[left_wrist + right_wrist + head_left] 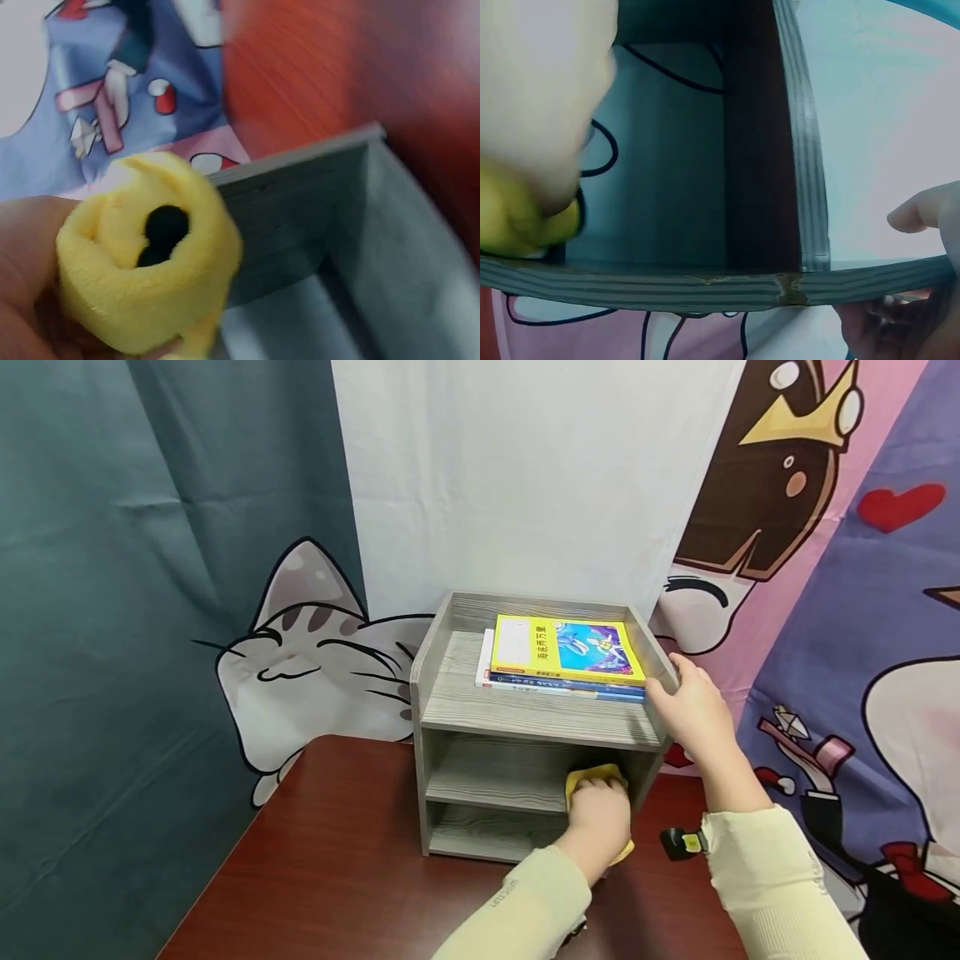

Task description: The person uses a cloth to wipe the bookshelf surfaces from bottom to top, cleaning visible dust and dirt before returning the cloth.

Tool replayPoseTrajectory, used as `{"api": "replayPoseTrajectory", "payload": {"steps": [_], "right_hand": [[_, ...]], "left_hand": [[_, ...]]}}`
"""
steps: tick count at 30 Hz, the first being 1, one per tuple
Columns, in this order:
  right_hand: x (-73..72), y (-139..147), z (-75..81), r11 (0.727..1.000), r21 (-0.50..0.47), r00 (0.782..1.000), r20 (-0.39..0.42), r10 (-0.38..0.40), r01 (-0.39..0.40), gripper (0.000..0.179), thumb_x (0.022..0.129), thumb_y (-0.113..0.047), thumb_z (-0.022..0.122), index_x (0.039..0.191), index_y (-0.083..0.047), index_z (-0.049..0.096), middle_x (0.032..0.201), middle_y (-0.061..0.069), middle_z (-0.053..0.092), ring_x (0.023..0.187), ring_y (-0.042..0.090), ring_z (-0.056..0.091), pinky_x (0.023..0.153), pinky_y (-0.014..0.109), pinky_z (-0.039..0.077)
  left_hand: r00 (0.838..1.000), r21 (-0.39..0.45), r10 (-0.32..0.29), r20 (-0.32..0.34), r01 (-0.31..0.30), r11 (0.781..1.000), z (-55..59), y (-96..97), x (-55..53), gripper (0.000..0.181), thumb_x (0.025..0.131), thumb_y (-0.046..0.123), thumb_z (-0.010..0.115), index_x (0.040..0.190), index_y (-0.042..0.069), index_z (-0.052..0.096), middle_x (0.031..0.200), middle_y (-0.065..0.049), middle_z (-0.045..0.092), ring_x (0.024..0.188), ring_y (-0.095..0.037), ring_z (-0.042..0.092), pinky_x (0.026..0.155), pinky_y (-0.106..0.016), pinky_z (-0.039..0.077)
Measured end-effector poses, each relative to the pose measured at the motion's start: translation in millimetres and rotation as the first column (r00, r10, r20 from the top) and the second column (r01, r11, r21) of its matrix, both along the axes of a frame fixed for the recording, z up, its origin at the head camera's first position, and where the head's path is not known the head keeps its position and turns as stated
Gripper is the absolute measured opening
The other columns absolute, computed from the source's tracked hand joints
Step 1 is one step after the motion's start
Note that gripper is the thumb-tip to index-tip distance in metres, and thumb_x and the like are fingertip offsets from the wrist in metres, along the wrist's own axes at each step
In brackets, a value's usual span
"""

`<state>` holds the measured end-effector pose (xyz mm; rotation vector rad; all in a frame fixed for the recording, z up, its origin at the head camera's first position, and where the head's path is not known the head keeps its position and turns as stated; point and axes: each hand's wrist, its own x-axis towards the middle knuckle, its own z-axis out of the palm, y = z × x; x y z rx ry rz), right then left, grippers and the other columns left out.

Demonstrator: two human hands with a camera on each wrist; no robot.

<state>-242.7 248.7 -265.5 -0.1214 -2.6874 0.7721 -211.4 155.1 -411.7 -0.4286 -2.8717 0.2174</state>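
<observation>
Currently, the left grip [600,818] clamps a bunched yellow plush cloth [587,773] at the middle tier of a grey wood-grain shelf unit [517,732]; the right grip [693,710] clasps the side panel [645,647]. Ideally, brace firmly, press evenly.

Head view, right of centre: yellow book [564,647] on the shelf [461,697], cover title printed sideways, reads 海底两万里. Spine characters on the blue book [567,683] directly beneath: too small to read. Left sleeve [528,897], lower centre: dark lettering, illegible. Right sleeve [776,868], lower right: faint lettering, illegible.
</observation>
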Motion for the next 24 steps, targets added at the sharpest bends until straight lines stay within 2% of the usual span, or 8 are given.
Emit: {"api": "replayPoseTrajectory", "payload": {"steps": [3,6,8,11,13,14,20,24], "right_hand": [[-0.9,0.6,-1.6,1.0,0.015,1.0,-0.018,-0.008,0.008,0.063,0.092,-0.037,0.042,0.143,0.0,0.03,0.13,0.03,0.04,0.105,0.043,0.046,0.087,0.059,0.037],[-1.4,0.4,-2.7,1.0,0.018,0.999,-0.035,-0.017,0.018,0.061,0.091,-0.034,0.042,0.142,-0.001,0.033,0.128,0.03,0.042,0.103,0.043,0.047,0.086,0.058,0.037],[-2.0,-0.2,-3.5,1.0,0.014,0.999,-0.044,-0.021,0.022,0.06,0.09,-0.033,0.042,0.141,-0.002,0.034,0.126,0.03,0.043,0.101,0.042,0.047,0.084,0.058,0.038],[-3.1,-0.8,-5.2,1.0,0.004,0.998,-0.051,-0.029,0.029,0.06,0.089,-0.031,0.042,0.141,-0.003,0.035,0.124,0.029,0.044,0.099,0.041,0.048,0.083,0.057,0.038],[-3.6,-1.0,-6.1,0.999,-0.002,0.998,-0.053,-0.032,0.032,0.059,0.089,-0.031,0.042,0.141,-0.003,0.035,0.124,0.028,0.044,0.097,0.041,0.048,0.082,0.056,0.038],[-3.7,-1.1,-6.2,0.999,-0.004,0.998,-0.054,-0.035,0.035,0.059,0.089,-0.03,0.042,0.141,-0.004,0.035,0.124,0.028,0.044,0.097,0.04,0.048,0.082,0.056,0.038],[-4.3,-1.7,-4.8,0.999,-0.009,0.997,-0.062,-0.037,0.036,0.059,0.089,-0.029,0.041,0.142,-0.005,0.035,0.123,0.027,0.044,0.098,0.04,0.048,0.083,0.056,0.038],[-4.7,-1.1,-5.2,0.999,-0.002,0.997,-0.065,-0.035,0.035,0.059,0.089,-0.029,0.041,0.141,-0.004,0.036,0.122,0.028,0.045,0.098,0.041,0.048,0.083,0.057,0.038]], "left_hand": [[0.998,0.196,-0.066,0.015,0.062,0.979,-1.4,-9.9,-3.5,0.031,0.08,0.044,0.064,0.102,0.022,0.058,0.092,0.003,0.058,0.086,-0.016,0.053,0.063,-0.026,0.044],[0.992,0.477,-0.117,0.05,0.079,0.875,-4.3,-15.3,-5.0,0.03,0.077,0.033,0.067,0.103,0.02,0.062,0.093,0.002,0.061,0.09,-0.018,0.056,0.069,-0.027,0.047],[0.984,0.677,-0.15,0.093,0.048,0.734,-5.4,-17.6,-6.1,0.029,0.074,0.023,0.069,0.103,0.019,0.065,0.093,0.002,0.064,0.088,-0.018,0.06,0.069,-0.028,0.048],[0.966,0.882,-0.202,0.163,-0.051,0.469,-6.1,-21.0,-8.4,0.034,0.072,0.011,0.068,0.106,0.018,0.067,0.092,0.001,0.067,0.081,-0.016,0.062,0.065,-0.027,0.048],[0.955,0.935,-0.231,0.187,-0.101,0.339,-5.0,-22.6,-10.2,0.036,0.073,0.006,0.067,0.107,0.018,0.068,0.09,0.0,0.068,0.077,-0.013,0.062,0.062,-0.026,0.047],[0.95,0.949,-0.246,0.19,-0.114,0.293,-3.7,-23.2,-11.2,0.038,0.073,0.005,0.067,0.109,0.017,0.068,0.091,0.0,0.068,0.077,-0.012,0.061,0.062,-0.025,0.047],[0.933,0.986,-0.326,0.155,-0.128,0.104,18.8,-23.2,-17.5,0.036,0.076,0.002,0.065,0.112,0.01,0.066,0.086,0.0,0.067,0.068,-0.006,0.058,0.058,-0.021,0.046],[0.912,0.987,-0.379,0.158,-0.151,0.05,26.8,-21.4,-17.5,0.026,0.078,0.006,0.064,0.103,0.009,0.067,0.075,0.003,0.062,0.06,-0.004,0.053,0.055,-0.02,0.045]]}}
